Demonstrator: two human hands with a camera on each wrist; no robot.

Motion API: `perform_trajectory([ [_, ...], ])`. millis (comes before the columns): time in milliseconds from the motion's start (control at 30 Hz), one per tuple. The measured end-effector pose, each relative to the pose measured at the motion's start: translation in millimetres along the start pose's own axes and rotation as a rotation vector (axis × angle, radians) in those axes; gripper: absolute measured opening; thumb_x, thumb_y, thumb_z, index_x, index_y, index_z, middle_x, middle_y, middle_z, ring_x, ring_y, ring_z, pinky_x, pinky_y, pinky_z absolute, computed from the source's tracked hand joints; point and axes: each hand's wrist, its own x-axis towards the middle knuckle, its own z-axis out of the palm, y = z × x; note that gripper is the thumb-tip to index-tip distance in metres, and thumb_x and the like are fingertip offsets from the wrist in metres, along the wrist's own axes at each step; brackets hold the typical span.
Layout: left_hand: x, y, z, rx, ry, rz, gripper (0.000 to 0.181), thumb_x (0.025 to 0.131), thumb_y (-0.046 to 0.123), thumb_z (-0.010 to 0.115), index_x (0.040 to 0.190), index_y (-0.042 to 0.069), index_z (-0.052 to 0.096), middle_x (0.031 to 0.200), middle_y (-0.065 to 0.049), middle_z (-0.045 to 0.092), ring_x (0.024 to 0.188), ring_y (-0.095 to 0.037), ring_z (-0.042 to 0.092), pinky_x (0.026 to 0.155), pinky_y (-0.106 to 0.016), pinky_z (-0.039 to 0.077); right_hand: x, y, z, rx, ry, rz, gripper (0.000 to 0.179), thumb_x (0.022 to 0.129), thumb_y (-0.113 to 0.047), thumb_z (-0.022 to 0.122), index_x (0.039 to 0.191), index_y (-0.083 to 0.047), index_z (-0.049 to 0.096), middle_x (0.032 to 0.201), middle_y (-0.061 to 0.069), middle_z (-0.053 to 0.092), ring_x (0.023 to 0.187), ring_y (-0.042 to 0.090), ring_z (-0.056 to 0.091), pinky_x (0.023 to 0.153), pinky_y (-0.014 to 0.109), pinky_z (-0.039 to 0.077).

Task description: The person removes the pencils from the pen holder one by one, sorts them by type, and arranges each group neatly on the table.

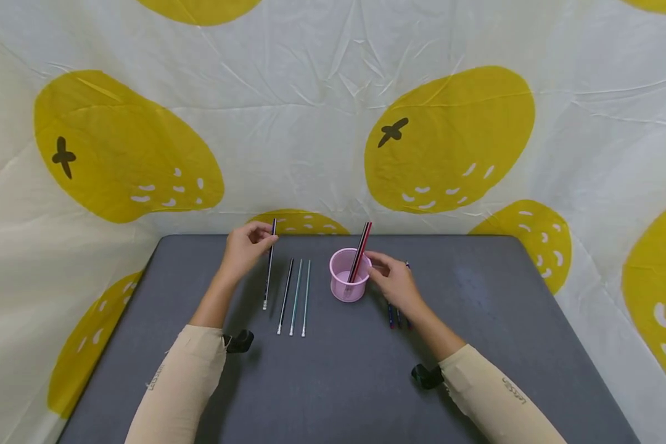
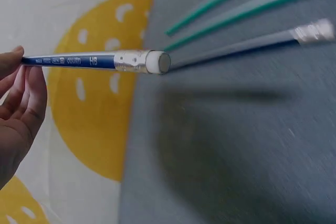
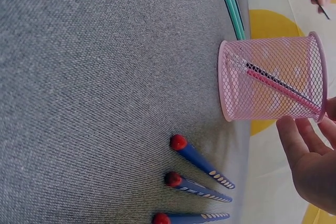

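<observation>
My left hand (image 1: 246, 246) pinches a dark blue pencil (image 2: 79, 61) near its far end. Its white eraser, in a silver ferrule, points back toward me, and the pencil is raised off the table. At the right side of a pink mesh pencil cup (image 1: 348, 293), my right hand (image 1: 395, 283) grips the rim, fingers against the outer wall. The cup stands upright with a black pencil (image 1: 357, 253) and a red pencil (image 1: 364, 250) leaning to the right inside it. Between the left hand and the cup lie a dark blue pencil (image 1: 285, 299) and two teal pencils (image 1: 296, 299).
Three blue pencils with red ends (image 3: 197, 157) lie right of the cup, partly covered by my right hand in the head view. Everything rests on a dark grey table (image 1: 333, 382). Behind its far edge hangs a white cloth (image 1: 300, 154) with yellow fruit shapes.
</observation>
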Motion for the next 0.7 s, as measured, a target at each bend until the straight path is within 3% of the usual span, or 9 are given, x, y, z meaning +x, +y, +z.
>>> perform_trajectory([
  [233, -4.5, -32.7, -4.2, 0.097, -0.023, -0.049, 0.027, 0.092, 0.011, 0.079, 0.114, -0.004, 0.074, 0.093, -0.019, 0.073, 0.068, -0.009, 0.065, 0.059, -0.022, 0.06, 1.3, -2, 0, 0.009, -0.007, -0.005, 0.038, 0.098, -0.005, 0.067, 0.136, 0.0, 0.065, 0.129, 0.022, 0.07, 0.108, 0.036, 0.073, 0.084, 0.019, 0.058],
  [367, -7.3, -50.0, -0.2, 0.109, -0.05, -0.093, 0.028, 0.091, 0.011, 0.08, 0.113, -0.005, 0.073, 0.093, -0.02, 0.075, 0.063, -0.013, 0.069, 0.06, -0.033, 0.063, 1.3, -2, -1, 0.011, -0.013, 0.008, 0.038, 0.099, -0.006, 0.067, 0.137, -0.001, 0.065, 0.129, 0.021, 0.07, 0.108, 0.034, 0.073, 0.084, 0.019, 0.058],
  [500, -8.4, -60.9, 4.0, 0.098, -0.074, -0.124, 0.028, 0.09, 0.008, 0.08, 0.111, -0.007, 0.071, 0.092, -0.022, 0.075, 0.059, -0.018, 0.069, 0.059, -0.04, 0.064, 1.2, -2, -1, 0.01, -0.015, 0.022, 0.038, 0.099, -0.006, 0.067, 0.137, -0.002, 0.065, 0.128, 0.021, 0.071, 0.108, 0.033, 0.072, 0.084, 0.022, 0.058],
  [700, -9.5, -68.8, 10.3, 0.101, -0.083, -0.154, 0.026, 0.088, 0.006, 0.081, 0.108, -0.009, 0.071, 0.089, -0.022, 0.076, 0.054, -0.01, 0.065, 0.053, -0.028, 0.06, 2.6, -2, 0, 0.001, -0.009, 0.013, 0.038, 0.099, -0.006, 0.067, 0.137, 0.0, 0.064, 0.129, 0.022, 0.07, 0.108, 0.033, 0.073, 0.085, 0.022, 0.059],
])
